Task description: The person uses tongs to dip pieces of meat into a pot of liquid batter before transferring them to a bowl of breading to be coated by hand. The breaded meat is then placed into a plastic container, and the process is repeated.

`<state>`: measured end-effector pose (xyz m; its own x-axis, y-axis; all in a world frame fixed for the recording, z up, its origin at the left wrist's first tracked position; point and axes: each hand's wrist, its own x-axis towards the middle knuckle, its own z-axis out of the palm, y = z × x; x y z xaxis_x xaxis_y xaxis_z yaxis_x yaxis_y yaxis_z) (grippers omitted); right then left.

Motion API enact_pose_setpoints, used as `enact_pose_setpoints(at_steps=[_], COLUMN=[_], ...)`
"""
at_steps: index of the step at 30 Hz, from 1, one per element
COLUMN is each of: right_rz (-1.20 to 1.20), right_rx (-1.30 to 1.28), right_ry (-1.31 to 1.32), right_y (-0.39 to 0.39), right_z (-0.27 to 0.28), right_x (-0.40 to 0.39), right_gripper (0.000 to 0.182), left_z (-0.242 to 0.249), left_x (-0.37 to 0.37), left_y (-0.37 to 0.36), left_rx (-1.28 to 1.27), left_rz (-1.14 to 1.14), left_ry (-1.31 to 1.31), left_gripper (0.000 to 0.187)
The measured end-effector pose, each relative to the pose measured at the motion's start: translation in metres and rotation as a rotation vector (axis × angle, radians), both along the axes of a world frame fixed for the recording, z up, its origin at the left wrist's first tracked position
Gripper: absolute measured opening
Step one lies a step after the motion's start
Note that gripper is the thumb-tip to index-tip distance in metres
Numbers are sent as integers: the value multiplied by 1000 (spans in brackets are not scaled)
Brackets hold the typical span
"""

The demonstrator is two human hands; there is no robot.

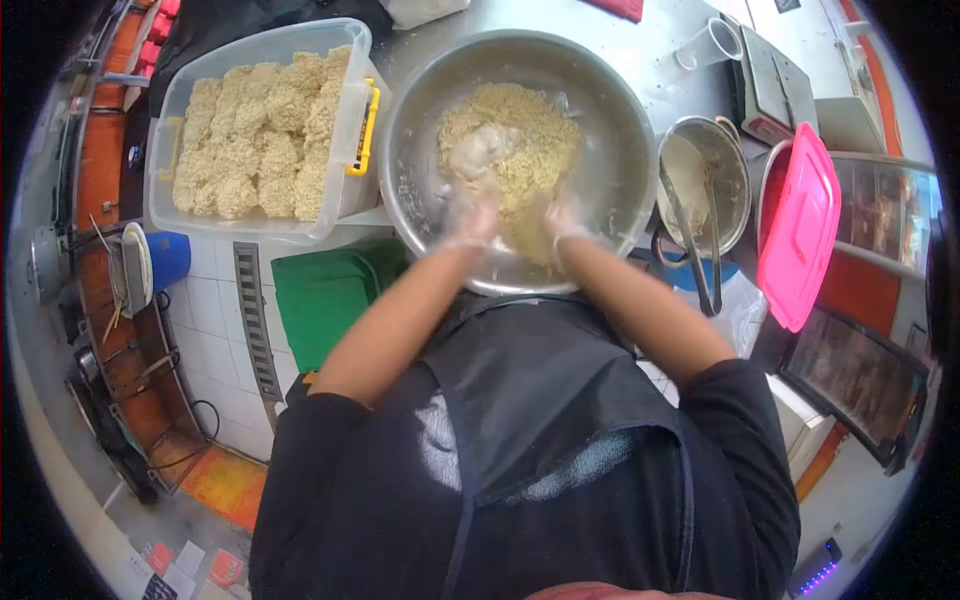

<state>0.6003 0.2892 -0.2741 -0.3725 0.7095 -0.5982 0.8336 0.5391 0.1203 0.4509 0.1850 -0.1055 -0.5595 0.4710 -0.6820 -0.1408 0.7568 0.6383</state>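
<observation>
A wide steel bowl holds a heap of pale yellow crumbs. On the left of the heap lies a whitish, wet-looking lump, partly dusted with crumbs. My left hand, in a clear thin glove, is just below this lump at the edge of the crumbs. Across from it, my right hand, gloved the same way, is at the lower right of the heap. Motion smears the fingers of both hands, and I cannot tell whether they grip anything.
Left of the bowl, a clear plastic tub with yellow handles holds several crumb-coated pieces. To the right stand a steel pot with whitish batter and long tongs, and a pink lid. A clear cup lies behind; a green bin is below.
</observation>
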Motion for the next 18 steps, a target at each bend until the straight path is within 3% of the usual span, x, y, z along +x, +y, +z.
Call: enact_pose_setpoints(at_steps=[2,4,5,7,8,10,11,13,14,16,18], right_rz=[-430,-869,-864,-1565,-1568,-936,-931,-344,-339,-216,-23], right_rx=[-377,-762,-775,-861,-860,-316,-316,-43,-49,1,-436], right_ry=[489,964,964,1307,1307,1141,1142,648,648,597,328], right_y=[-26,-41,-26,-13,-3,30,37,42,32,-2,-27], right_z=[19,50,98,200,192,165,160,151,148,139,103], right_x=[-21,-36,-28,-65,-61,-50,-54,-60,-62,-69,-70], right_gripper=[67,67,67,56,56,53,53,60,60,59,55], left_z=[-4,-1,6,25,25,25,26,26,-21,-23,-16], left_x=[26,31,17,-18,-22,-26,-26,-15,-6,18,29], left_y=[-14,-19,-18,-12,-11,-9,-6,1,1,4,-1], left_rx=[-6,479,476,577,575,442,446,98,89,99,122], left_rz=[-37,433,441,858,856,677,680,311,225,253,281], left_ry=[56,-486,-475,-481,-481,-283,-283,-22,129,69,9], left_gripper=[82,82,82,75,75,78,78,87,88,86,85])
